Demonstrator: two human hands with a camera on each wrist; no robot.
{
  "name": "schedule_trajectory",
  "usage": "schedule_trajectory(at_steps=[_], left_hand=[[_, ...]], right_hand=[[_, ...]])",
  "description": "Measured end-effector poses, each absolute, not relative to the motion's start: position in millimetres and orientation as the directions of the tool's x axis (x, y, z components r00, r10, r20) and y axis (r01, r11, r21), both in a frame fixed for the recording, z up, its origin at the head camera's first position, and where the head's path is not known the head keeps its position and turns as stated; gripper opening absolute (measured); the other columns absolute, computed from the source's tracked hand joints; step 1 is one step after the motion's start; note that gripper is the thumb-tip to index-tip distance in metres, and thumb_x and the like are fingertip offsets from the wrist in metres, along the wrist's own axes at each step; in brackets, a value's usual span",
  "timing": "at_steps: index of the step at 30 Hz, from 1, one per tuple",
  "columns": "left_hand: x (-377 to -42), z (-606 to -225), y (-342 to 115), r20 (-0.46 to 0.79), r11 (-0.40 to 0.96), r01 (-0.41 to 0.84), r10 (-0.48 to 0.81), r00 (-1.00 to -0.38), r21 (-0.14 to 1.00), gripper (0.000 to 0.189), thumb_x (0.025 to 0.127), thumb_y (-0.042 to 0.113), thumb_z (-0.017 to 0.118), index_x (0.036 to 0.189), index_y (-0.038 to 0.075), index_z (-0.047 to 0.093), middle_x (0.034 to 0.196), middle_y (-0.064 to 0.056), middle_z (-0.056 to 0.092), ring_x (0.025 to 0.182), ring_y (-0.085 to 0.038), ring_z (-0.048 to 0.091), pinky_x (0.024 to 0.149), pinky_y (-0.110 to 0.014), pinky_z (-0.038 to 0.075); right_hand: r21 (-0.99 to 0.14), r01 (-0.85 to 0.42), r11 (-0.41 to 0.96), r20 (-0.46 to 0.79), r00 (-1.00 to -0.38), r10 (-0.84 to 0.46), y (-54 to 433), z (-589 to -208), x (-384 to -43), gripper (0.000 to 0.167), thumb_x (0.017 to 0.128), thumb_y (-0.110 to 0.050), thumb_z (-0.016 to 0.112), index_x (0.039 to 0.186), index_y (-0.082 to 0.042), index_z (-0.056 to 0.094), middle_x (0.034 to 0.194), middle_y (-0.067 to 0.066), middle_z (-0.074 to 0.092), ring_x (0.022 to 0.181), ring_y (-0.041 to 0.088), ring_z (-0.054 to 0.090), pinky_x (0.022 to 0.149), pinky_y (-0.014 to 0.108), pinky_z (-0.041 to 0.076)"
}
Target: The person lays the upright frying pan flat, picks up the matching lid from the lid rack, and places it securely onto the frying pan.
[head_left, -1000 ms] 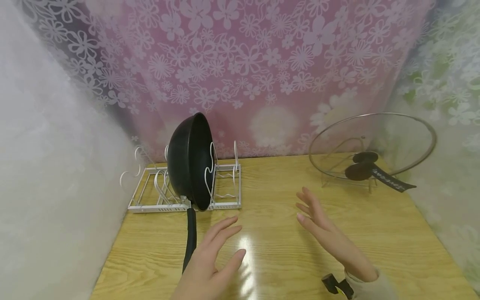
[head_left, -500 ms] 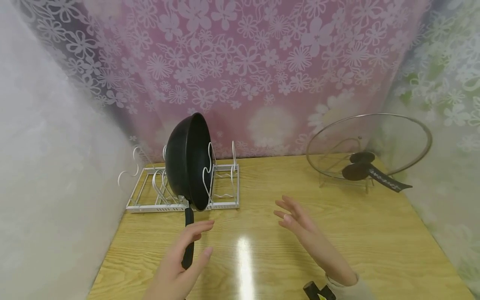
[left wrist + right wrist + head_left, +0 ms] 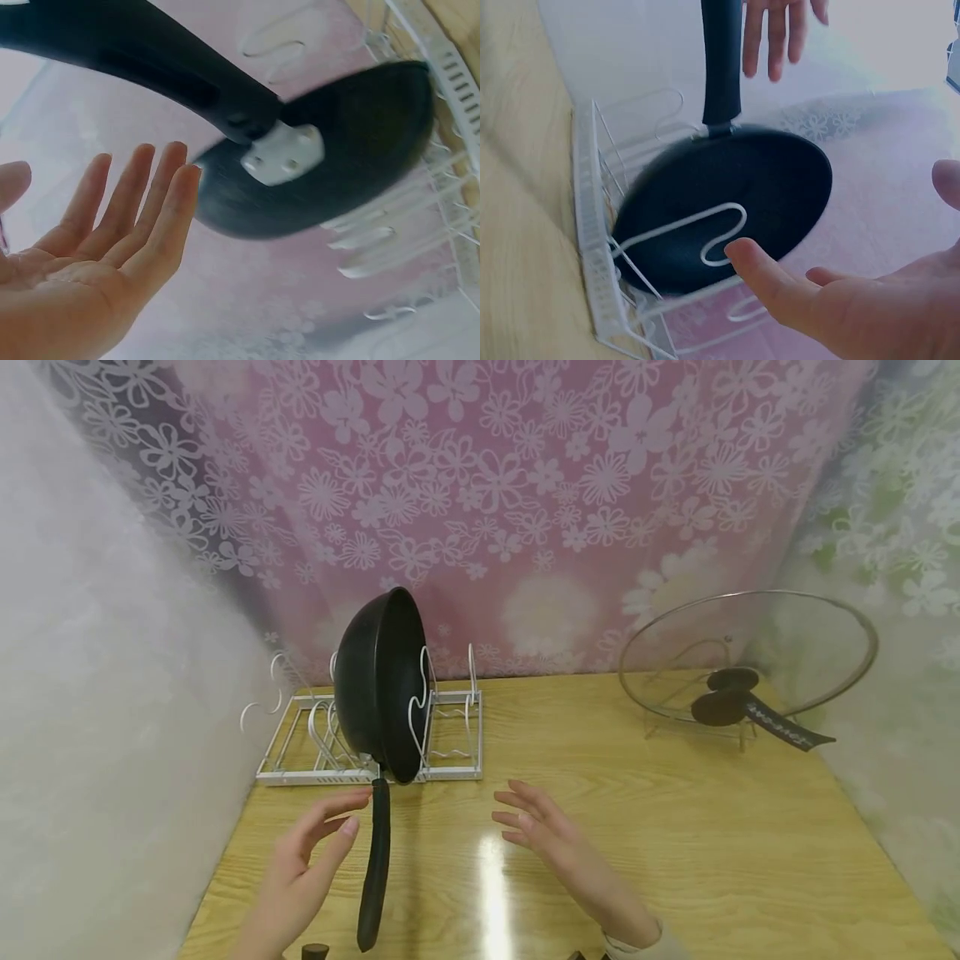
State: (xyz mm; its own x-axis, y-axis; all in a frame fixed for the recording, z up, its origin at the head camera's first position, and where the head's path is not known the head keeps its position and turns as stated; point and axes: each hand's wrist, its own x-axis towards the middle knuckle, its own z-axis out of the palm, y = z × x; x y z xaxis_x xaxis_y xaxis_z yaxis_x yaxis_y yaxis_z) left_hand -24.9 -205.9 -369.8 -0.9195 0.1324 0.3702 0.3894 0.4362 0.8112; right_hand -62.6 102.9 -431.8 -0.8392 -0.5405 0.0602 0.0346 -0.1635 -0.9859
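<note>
A black wok (image 3: 360, 677) stands on its side in a white wire rack (image 3: 300, 777), its long black handle (image 3: 377, 868) pointing toward me. Just left of that handle my left hand (image 3: 300, 860) hovers with relaxed fingers, holding nothing. In the left wrist view, its fingers (image 3: 161, 217) spread beside the pan's outer side. My right hand (image 3: 558, 839) is over the table right of the handle, fingers loosely extended and apart from everything. The right wrist view shows that hand (image 3: 855, 300) in front of the rack's wire dividers and the wok's dark inside (image 3: 735, 195).
A glass lid (image 3: 675, 635) with a metal rim and black knob leans on a small wire stand (image 3: 697, 735) at the back right of the wooden table (image 3: 675, 860). Floral curtain (image 3: 525, 527) hangs behind. A pale wall covering (image 3: 112, 693) borders the left side.
Both hands have shifted left across the table. The left hand has passed from the right of the wok handle to its left side. Wok, rack and lid stay where they were.
</note>
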Motion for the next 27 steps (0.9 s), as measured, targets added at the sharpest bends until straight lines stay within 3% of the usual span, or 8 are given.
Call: schedule_trajectory(at_steps=[5,9,13,16,21,24,27], left_hand=[[-34.4,-379.6,-218.3,0.317,0.434,0.29,0.009,-0.948,0.853,0.021,0.096,0.001,0.063,0.116,0.005,0.067,0.114,-0.003,0.069,0.107,-0.011,0.064,0.087,-0.018,0.052],[-42.2,-389.1,-225.4,0.321,0.41,0.267,-0.067,-0.945,0.872,0.009,0.088,-0.006,0.07,0.092,0.001,0.067,0.099,-0.007,0.068,0.094,-0.011,0.065,0.084,-0.018,0.053],[-49.6,-398.5,-231.7,0.3,0.395,0.22,-0.155,-0.941,0.892,0.017,0.083,-0.011,0.072,0.077,0.002,0.063,0.087,-0.009,0.065,0.083,-0.013,0.065,0.077,-0.018,0.054],[-53.2,-404.3,-235.7,0.213,0.384,0.125,-0.194,-0.958,0.915,0.015,0.082,-0.009,0.075,0.081,0.0,0.063,0.083,-0.009,0.067,0.076,-0.013,0.067,0.071,-0.02,0.056],[-60.8,-412.3,-239.8,0.061,0.423,-0.019,-0.176,-0.983,0.906,0.025,0.088,0.005,0.075,0.106,-0.001,0.059,0.079,-0.008,0.07,0.068,-0.018,0.069,0.065,-0.025,0.056],[-67.0,-417.2,-239.5,-0.01,0.419,-0.068,-0.138,-0.99,0.906,0.023,0.099,0.018,0.062,0.111,-0.002,0.059,0.082,-0.01,0.07,0.072,-0.023,0.069,0.068,-0.026,0.055],[-72.8,-423.2,-236.5,-0.11,0.347,-0.13,-0.078,-0.991,0.929,0.038,0.107,0.027,0.047,0.11,-0.008,0.06,0.086,-0.015,0.067,0.076,-0.027,0.069,0.073,-0.031,0.057]], right_hand=[[-0.945,0.086,-0.317,0.123,-0.802,-0.584,85.5,-440.2,-59.5,0.052,0.109,-0.019,0.034,0.148,0.012,0.02,0.147,0.036,0.033,0.133,0.05,0.04,0.108,0.037,0.043],[-0.923,0.141,-0.359,0.128,-0.766,-0.63,72.6,-446.9,-57.3,0.055,0.109,-0.021,0.034,0.147,0.015,0.019,0.146,0.039,0.031,0.132,0.05,0.041,0.108,0.039,0.043],[-0.915,0.189,-0.357,0.107,-0.74,-0.664,59.7,-451.7,-52.9,0.057,0.108,-0.023,0.036,0.147,0.015,0.019,0.146,0.039,0.032,0.131,0.052,0.04,0.109,0.042,0.041],[-0.896,0.229,-0.38,0.107,-0.719,-0.686,50.0,-454.2,-48.6,0.056,0.109,-0.022,0.035,0.146,0.016,0.019,0.145,0.04,0.032,0.131,0.055,0.038,0.11,0.046,0.039],[-0.859,0.365,-0.36,0.032,-0.663,-0.748,35.6,-455.4,-41.5,0.05,0.109,-0.023,0.035,0.147,0.008,0.024,0.147,0.031,0.037,0.134,0.043,0.041,0.112,0.046,0.036],[-0.824,0.44,-0.357,0.014,-0.615,-0.789,26.9,-455.8,-40.6,0.048,0.109,-0.025,0.033,0.148,0.003,0.026,0.148,0.026,0.04,0.136,0.036,0.043,0.114,0.045,0.034],[-0.762,0.513,-0.395,0.046,-0.566,-0.823,17.2,-458.0,-41.5,0.05,0.11,-0.026,0.029,0.149,0.005,0.025,0.147,0.023,0.043,0.137,0.034,0.042,0.116,0.043,0.031]])
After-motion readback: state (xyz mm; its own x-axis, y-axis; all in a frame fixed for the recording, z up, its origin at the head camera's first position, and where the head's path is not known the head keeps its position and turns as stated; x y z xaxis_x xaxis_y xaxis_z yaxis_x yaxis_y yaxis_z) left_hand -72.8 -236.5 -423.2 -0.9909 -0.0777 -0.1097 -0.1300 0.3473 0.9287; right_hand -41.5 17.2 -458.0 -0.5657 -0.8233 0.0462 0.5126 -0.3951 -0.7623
